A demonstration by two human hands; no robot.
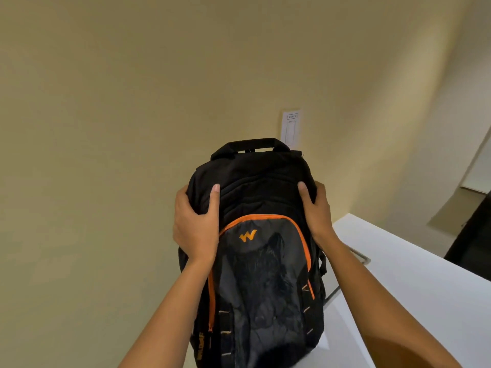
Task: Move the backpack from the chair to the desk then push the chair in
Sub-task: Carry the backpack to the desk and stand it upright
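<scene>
Head cam is looking down at a black backpack (255, 235) with orange zipper trim and an orange W logo, standing upright with its front pocket facing the camera. Left hand (196, 224) is clamped on the upper left side, thumb on the front and fingers wrapped around back. Right hand (316, 211) does the same on the upper right side. Backpack sits at the edge of the white tabletop (414, 274), though its bottom is cut off so can't tell if it's resting there. Beige wall (119, 102) behind, with a white switch plate (291, 127).
</scene>
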